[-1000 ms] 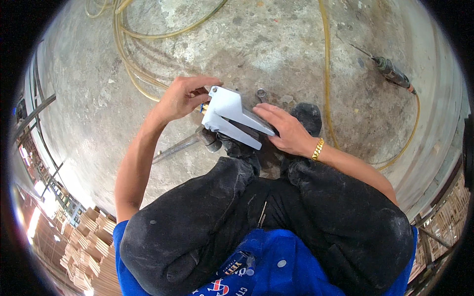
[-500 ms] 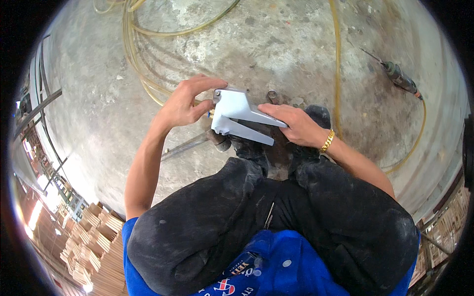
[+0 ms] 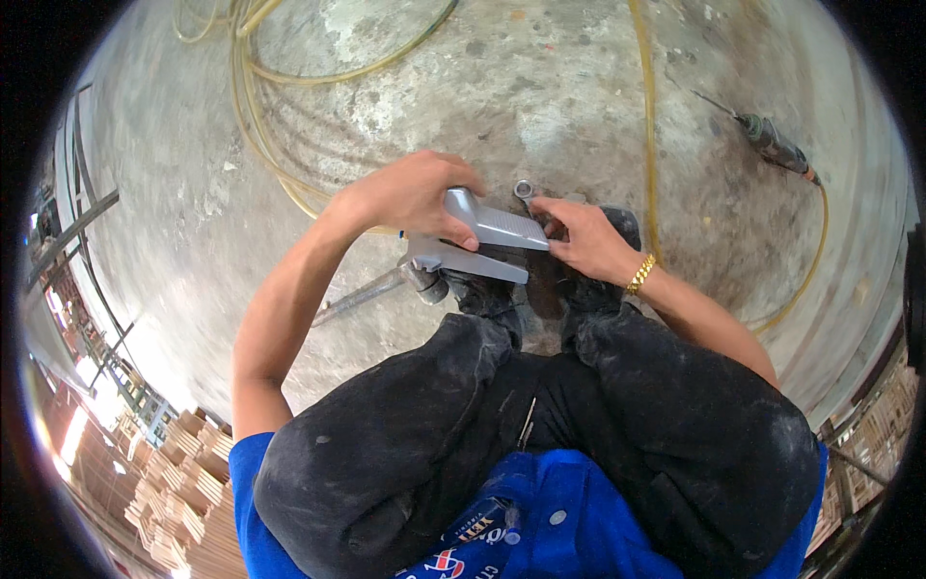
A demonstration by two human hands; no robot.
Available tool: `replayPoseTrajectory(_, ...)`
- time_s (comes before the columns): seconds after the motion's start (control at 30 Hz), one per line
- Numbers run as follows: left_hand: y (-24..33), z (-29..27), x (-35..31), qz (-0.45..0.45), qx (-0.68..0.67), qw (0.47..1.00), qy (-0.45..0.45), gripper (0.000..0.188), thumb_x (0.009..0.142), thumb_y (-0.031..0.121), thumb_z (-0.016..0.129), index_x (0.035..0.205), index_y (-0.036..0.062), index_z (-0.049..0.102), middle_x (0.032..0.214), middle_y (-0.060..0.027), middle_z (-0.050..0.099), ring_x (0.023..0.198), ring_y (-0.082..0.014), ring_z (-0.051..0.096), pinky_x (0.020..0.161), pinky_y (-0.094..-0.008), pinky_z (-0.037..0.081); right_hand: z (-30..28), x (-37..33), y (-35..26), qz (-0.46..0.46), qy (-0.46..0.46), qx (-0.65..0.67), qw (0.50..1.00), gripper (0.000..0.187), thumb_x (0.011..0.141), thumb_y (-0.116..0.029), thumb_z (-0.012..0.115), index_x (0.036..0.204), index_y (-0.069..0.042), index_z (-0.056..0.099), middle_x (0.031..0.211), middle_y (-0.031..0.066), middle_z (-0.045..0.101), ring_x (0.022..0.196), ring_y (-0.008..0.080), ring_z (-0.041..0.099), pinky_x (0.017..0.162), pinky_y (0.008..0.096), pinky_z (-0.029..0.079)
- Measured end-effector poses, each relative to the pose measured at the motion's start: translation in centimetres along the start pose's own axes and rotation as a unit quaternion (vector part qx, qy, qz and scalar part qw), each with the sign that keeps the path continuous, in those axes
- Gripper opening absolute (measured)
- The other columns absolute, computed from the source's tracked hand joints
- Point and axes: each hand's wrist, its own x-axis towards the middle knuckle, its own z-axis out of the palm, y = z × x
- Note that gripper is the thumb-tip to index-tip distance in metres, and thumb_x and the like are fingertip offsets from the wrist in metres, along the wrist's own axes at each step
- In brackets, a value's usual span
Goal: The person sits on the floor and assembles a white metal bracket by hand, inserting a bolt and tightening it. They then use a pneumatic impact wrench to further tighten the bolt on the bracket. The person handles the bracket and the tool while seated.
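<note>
A silver-grey metal part (image 3: 487,264) with two long tapering prongs sits above my shoes, the prongs pointing right. Over its left end curls my left hand (image 3: 415,198), thumb on the near side and fingers on the far side, so that end is mostly covered. The upper prong has a ridged face. My right hand (image 3: 593,241), wearing a gold chain bracelet (image 3: 640,274), is at the upper prong's tip with thumb and forefinger apart. Beside its forefinger shows the round ring end of a metal tool (image 3: 524,189); the rest of that tool is hidden.
A hammer-like tool (image 3: 362,292) lies on the concrete floor (image 3: 540,106) left of my shoes. Yellowish hoses (image 3: 253,106) coil at the far left, and another hose (image 3: 647,125) runs down the right. Farther right lies a dark air tool (image 3: 772,145). Stacked light-brown pieces (image 3: 178,492) stand at lower left.
My left hand has moved right and closed over the part's left end. The part has turned so that its ridged face shows. My right hand has slid off the upper prong to its tip.
</note>
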Motion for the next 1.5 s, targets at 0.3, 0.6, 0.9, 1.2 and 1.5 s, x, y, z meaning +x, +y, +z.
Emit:
replayPoseTrajectory(0.3,-2.3,0.9,-1.7,0.036,-0.081,0.994,0.061,0.063,0.055,0.043,0.083,0.099,0.0033,0.064,0.113,-0.0132,0.059,0.104,-0.0309,0.057,0.086,-0.0404,0.046,1.8,-0.1,0.6,0.093,0.006,0.047,0.995,0.038,0.072,-0.009,0.071,0.105,0.0,0.056,0.101,0.0175,0.059,0.092,0.0304,0.06,0.075,0.0394,0.05)
replayPoseTrajectory(0.6,-4.0,2.0,-2.5,0.009,-0.174,0.98,0.099,0.07,0.049,0.053,0.084,0.098,0.0053,0.067,0.118,-0.0129,0.059,0.109,-0.0285,0.055,0.091,-0.0406,0.044,4.0,-1.1,1.5,-0.238,-0.087,-0.347,0.903,0.017,0.073,-0.011,0.059,0.088,-0.004,0.062,0.085,0.0109,0.058,0.084,0.0276,0.06,0.063,0.0349,0.053)
replayPoseTrajectory(0.9,-6.6,2.0,-1.9,-0.033,-0.245,0.965,0.09,0.071,0.054,0.058,0.08,0.101,0.0053,0.068,0.116,-0.0126,0.061,0.111,-0.0268,0.054,0.095,-0.0396,0.041,0.6,-0.4,-0.3,0.019,0.022,0.035,0.999,0.031,0.083,-0.021,0.059,0.098,0.005,0.062,0.08,0.0172,0.064,0.067,0.0299,0.061,0.062,0.0386,0.05)
replayPoseTrajectory(1.2,-7.0,1.6,-0.7,-0.041,-0.282,0.957,0.058,0.065,0.06,0.048,0.081,0.102,0.0011,0.067,0.115,-0.0131,0.061,0.11,-0.0278,0.056,0.095,-0.0396,0.042,1.2,0.8,-3.0,0.173,0.071,0.433,0.882,0.022,0.085,-0.019,0.064,0.092,0.002,0.065,0.074,0.0032,0.062,0.057,0.0058,0.052,0.046,0.0189,0.039)
replayPoseTrajectory(1.5,-7.3,1.9,-1.0,-0.031,-0.247,0.966,0.068,0.07,0.057,0.054,0.08,0.102,0.0029,0.067,0.115,-0.0125,0.062,0.109,-0.0305,0.056,0.095,-0.0423,0.042,-0.3,-0.3,-2.9,0.108,-0.017,0.353,0.929,0.027,0.087,-0.018,0.061,0.105,0.003,0.061,0.08,0.0061,0.062,0.059,0.0075,0.055,0.05,0.0193,0.043)
